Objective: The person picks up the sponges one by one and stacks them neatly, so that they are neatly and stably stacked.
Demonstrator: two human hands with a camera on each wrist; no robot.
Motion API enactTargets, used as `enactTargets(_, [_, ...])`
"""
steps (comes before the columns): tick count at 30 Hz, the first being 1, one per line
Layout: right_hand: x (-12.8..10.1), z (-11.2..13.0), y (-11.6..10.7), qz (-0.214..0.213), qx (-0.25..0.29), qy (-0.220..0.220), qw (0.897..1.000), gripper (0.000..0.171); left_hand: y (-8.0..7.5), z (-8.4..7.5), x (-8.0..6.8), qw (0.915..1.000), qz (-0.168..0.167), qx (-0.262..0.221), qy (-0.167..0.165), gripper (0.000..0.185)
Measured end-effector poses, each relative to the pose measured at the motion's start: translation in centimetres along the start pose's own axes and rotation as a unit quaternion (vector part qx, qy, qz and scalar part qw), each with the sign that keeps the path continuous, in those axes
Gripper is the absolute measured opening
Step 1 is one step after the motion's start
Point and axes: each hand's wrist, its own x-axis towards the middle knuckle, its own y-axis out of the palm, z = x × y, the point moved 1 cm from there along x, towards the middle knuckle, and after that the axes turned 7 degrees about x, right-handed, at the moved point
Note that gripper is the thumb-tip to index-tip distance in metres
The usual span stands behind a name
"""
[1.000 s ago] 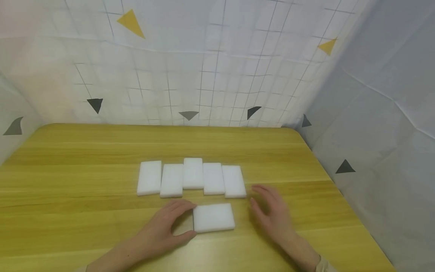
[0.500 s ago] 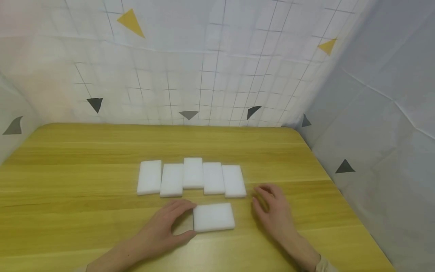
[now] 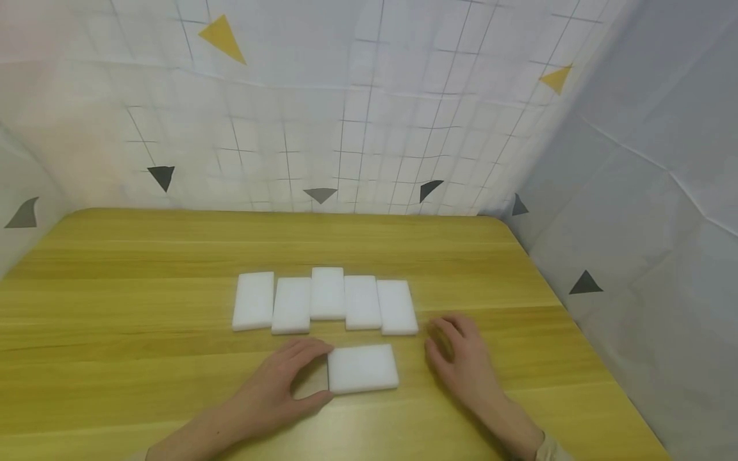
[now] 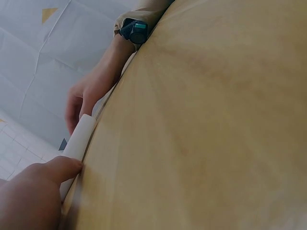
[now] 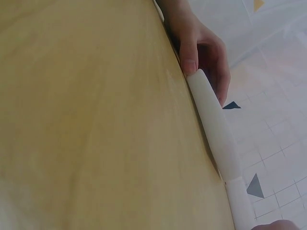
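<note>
In the head view a white sponge block (image 3: 363, 368) lies crosswise on the wooden table, near the front. My left hand (image 3: 282, 387) holds its left end, thumb at the near corner and fingers at the far corner. The right wrist view shows that thumb and those fingers on either side of the block's end. To the right of the block and apart from it, my right hand (image 3: 466, 362) rests on the table with loosely curled fingers, holding nothing. Behind the block, several like white sponge blocks (image 3: 327, 293) lie side by side in an uneven row.
The wooden table (image 3: 173, 250) has rounded far corners. A white grid-patterned sheet (image 3: 323, 128) with yellow and dark triangles hangs behind it, and a grey-white sheet (image 3: 651, 224) runs along the right side. A dark wrist device (image 4: 135, 31) sits at the right sleeve.
My right hand has shifted very slightly and its fingers have drawn in a little, coming to rest on the table. The left hand and all the white blocks have stayed in place.
</note>
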Motion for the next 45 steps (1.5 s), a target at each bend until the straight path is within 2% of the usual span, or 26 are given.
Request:
enactTargets(7, [0.0, 0.01, -0.01, 0.005, 0.0, -0.008, 1.0, 0.041, -0.04, -0.03, 0.05, 1.0, 0.004, 0.0, -0.002, 0.06])
enactTargets(14, [-0.17, 0.26, 0.12, 0.074, 0.023, -0.041, 0.996, 0.05, -0.07, -0.04, 0.03, 1.0, 0.002, -0.001, -0.002, 0.059])
enactTargets(17, [-0.22, 0.3, 0.19, 0.088, 0.03, -0.049, 0.994, 0.051, -0.08, -0.03, 0.02, 1.0, 0.0, 0.0, 0.002, 0.059])
enactTargets(26, [-0.16, 0.18, 0.15, 0.062, 0.046, -0.038, 0.996, 0.039, -0.08, -0.03, 0.09, 1.0, -0.002, -0.003, 0.008, 0.058])
enactTargets(39, [-0.06, -0.06, -0.15, 0.014, 0.005, 0.025, 1.0, 0.032, 0.03, 0.0, 0.02, 1.0, 0.003, -0.006, 0.001, 0.058])
enactTargets(45, [-0.11, -0.09, -0.2, 0.005, 0.005, 0.028, 1.0, 0.032, 0.01, -0.02, 0.02, 1.0, 0.004, -0.004, 0.0, 0.059])
